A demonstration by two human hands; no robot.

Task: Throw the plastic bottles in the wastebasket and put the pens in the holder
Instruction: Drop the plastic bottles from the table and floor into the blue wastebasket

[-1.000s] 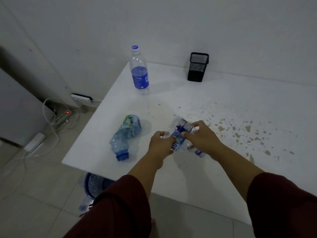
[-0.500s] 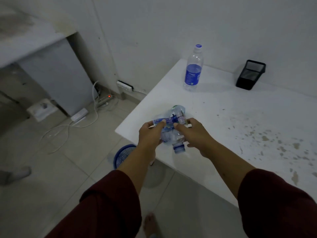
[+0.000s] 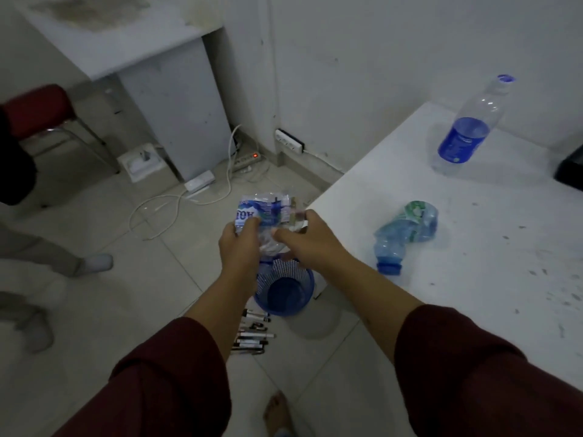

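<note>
My left hand (image 3: 238, 247) and my right hand (image 3: 303, 239) both grip a crushed clear plastic bottle (image 3: 268, 212) with a blue-and-white label, held in the air just off the table's left edge. Straight below it on the floor stands the blue mesh wastebasket (image 3: 284, 294). Several black-and-white pens (image 3: 252, 334) lie on the tiles beside the basket. A second crushed bottle (image 3: 407, 231) with a green label lies on the white table (image 3: 473, 294). An upright bottle (image 3: 470, 127) with a blue label stands at the back. The black pen holder (image 3: 571, 168) shows at the right edge.
Another person's legs and socked feet (image 3: 94, 263) stand on the tiles at left. A red-seated chair (image 3: 41, 111), a grey cabinet (image 3: 176, 121), a power strip (image 3: 246, 160) and white cables (image 3: 176, 203) lie near the wall. My bare foot (image 3: 277, 411) is below the pens.
My hands have carried the crushed bottle left, off the table, to above the wastebasket. The view has swung left and down, bringing the pens and the other person into sight.
</note>
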